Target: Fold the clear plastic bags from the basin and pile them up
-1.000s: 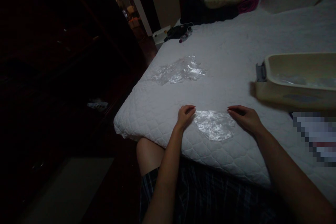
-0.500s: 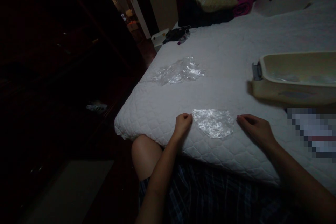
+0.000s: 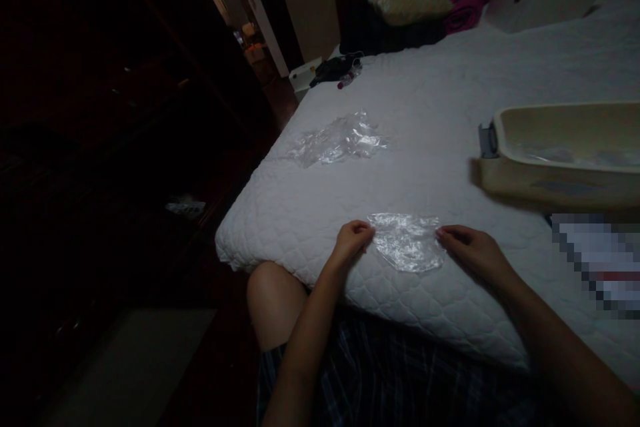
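Note:
A small clear plastic bag [image 3: 407,243], crinkled and shiny, lies flat near the front edge of the white quilted mattress [image 3: 430,173]. My left hand [image 3: 353,240] pinches its upper left corner, fingers closed. On the opposite side my right hand [image 3: 470,250] has thumb and fingertips closed on the upper right edge. Farther back on the bed rests a loose heap of clear plastic [image 3: 340,140], apart from both hands.
To the right stands a cream plastic bin [image 3: 570,177] with a grey latch and clear plastic inside. A blurred-out flat item [image 3: 600,260] lies below it. At the back are a white box [image 3: 550,0], a yellowish pillow [image 3: 410,5] and a small bottle [image 3: 347,79].
My right hand has moved left and now grips the bag's right edge, where there was a gap before. My left hand has shifted slightly right onto the bag's corner.

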`<state>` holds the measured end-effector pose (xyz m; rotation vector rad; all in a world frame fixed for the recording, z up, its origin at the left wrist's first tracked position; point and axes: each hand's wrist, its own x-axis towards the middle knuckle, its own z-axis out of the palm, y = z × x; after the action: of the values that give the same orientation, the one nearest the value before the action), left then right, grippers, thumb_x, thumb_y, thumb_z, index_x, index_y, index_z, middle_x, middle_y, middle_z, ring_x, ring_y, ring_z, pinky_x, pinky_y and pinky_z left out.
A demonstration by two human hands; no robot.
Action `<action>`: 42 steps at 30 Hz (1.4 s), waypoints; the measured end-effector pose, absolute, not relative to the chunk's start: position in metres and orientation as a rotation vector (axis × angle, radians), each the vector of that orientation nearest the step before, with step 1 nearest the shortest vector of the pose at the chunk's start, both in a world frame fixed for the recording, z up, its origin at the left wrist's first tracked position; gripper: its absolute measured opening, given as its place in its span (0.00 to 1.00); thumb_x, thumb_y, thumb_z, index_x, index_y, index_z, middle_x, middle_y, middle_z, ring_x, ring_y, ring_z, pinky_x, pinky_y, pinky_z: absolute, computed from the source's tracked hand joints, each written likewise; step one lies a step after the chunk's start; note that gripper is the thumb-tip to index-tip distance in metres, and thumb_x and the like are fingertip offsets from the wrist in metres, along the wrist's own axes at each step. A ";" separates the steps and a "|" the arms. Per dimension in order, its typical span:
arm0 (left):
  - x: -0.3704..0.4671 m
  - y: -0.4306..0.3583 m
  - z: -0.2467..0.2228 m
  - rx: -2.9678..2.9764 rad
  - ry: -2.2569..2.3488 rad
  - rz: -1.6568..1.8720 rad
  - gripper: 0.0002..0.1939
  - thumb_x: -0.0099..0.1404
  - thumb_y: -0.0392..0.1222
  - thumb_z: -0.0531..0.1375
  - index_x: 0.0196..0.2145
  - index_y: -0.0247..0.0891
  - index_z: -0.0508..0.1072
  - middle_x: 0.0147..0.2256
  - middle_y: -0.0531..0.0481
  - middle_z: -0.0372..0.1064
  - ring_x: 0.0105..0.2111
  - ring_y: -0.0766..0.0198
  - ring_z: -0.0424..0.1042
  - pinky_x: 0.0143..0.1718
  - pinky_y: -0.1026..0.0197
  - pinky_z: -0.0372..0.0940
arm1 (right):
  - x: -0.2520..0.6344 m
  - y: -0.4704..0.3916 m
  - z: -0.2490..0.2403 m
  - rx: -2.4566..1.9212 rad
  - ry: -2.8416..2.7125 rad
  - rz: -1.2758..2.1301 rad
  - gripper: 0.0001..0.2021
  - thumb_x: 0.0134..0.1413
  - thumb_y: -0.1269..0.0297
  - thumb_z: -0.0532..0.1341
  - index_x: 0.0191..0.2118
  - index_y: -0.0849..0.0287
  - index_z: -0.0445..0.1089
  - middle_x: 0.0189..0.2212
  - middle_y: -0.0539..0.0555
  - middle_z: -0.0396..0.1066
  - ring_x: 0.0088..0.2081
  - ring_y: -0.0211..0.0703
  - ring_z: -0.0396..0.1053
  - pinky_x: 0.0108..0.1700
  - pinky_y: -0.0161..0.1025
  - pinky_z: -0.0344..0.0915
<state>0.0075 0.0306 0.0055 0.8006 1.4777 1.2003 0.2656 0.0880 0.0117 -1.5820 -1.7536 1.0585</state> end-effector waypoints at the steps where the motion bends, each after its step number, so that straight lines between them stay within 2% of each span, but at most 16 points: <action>1: 0.008 0.030 0.006 0.789 1.458 1.211 0.18 0.45 0.49 0.67 0.30 0.35 0.69 0.19 0.59 0.62 0.13 0.75 0.57 0.13 0.69 0.52 | 0.266 0.089 0.012 -1.582 -1.739 1.087 0.22 0.43 0.45 0.62 0.35 0.60 0.76 0.32 0.59 0.77 0.35 0.52 0.74 0.39 0.47 0.68; 10: 0.008 0.028 0.009 0.768 1.455 1.220 0.18 0.44 0.49 0.68 0.28 0.35 0.68 0.20 0.59 0.62 0.15 0.76 0.57 0.15 0.70 0.53 | 0.268 0.087 0.011 -1.483 -1.660 1.218 0.24 0.39 0.42 0.65 0.34 0.59 0.74 0.29 0.57 0.75 0.29 0.46 0.71 0.30 0.41 0.66; 14: 0.006 0.025 0.013 0.770 1.427 1.210 0.20 0.44 0.52 0.68 0.28 0.35 0.69 0.20 0.58 0.61 0.17 0.75 0.58 0.16 0.70 0.55 | 0.268 0.085 0.013 -1.435 -1.690 1.189 0.23 0.40 0.42 0.65 0.34 0.58 0.74 0.31 0.58 0.76 0.32 0.49 0.72 0.34 0.44 0.68; 18: 0.005 0.023 0.016 0.771 1.402 1.183 0.21 0.43 0.53 0.70 0.28 0.35 0.69 0.21 0.58 0.63 0.17 0.75 0.59 0.17 0.70 0.55 | 0.271 0.084 0.012 -1.430 -1.762 1.173 0.24 0.45 0.40 0.60 0.35 0.57 0.75 0.34 0.59 0.77 0.35 0.51 0.73 0.38 0.47 0.69; 23: 0.005 0.023 0.011 0.730 1.343 1.228 0.22 0.42 0.51 0.70 0.29 0.35 0.68 0.21 0.58 0.63 0.16 0.75 0.59 0.17 0.70 0.52 | 0.272 0.081 0.012 -1.319 -1.797 1.282 0.25 0.43 0.38 0.61 0.36 0.56 0.76 0.36 0.59 0.77 0.37 0.52 0.73 0.38 0.46 0.69; 28: 0.005 0.022 0.011 0.748 1.343 1.231 0.22 0.41 0.50 0.71 0.28 0.35 0.68 0.22 0.57 0.64 0.18 0.74 0.60 0.17 0.69 0.54 | 0.271 0.077 0.008 -1.396 -1.786 1.194 0.24 0.43 0.41 0.64 0.37 0.57 0.75 0.33 0.58 0.76 0.33 0.49 0.73 0.36 0.45 0.69; 34: 0.004 0.021 0.009 0.776 1.363 1.223 0.22 0.41 0.50 0.70 0.29 0.34 0.69 0.23 0.56 0.65 0.18 0.75 0.60 0.18 0.69 0.55 | 0.273 0.077 0.004 -1.389 -1.809 1.175 0.23 0.45 0.43 0.64 0.39 0.57 0.75 0.33 0.58 0.76 0.33 0.49 0.73 0.35 0.46 0.69; 39: 0.003 0.021 0.007 0.820 1.377 1.236 0.21 0.43 0.50 0.69 0.29 0.34 0.69 0.25 0.56 0.65 0.18 0.75 0.60 0.18 0.69 0.55 | 0.273 0.078 0.007 -1.356 -1.701 1.243 0.25 0.44 0.39 0.61 0.37 0.56 0.75 0.35 0.58 0.77 0.34 0.50 0.73 0.34 0.45 0.70; 42: 0.004 0.021 0.008 0.825 1.395 1.228 0.21 0.43 0.51 0.69 0.29 0.34 0.69 0.25 0.56 0.65 0.18 0.75 0.60 0.18 0.69 0.55 | 0.271 0.079 0.008 -1.367 -1.666 1.260 0.25 0.41 0.38 0.63 0.36 0.56 0.75 0.34 0.58 0.77 0.33 0.50 0.73 0.33 0.44 0.70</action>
<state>0.0036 0.0205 0.0078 0.8252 1.3946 1.2280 0.2711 0.0786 0.0084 -1.3668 -1.6659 1.2602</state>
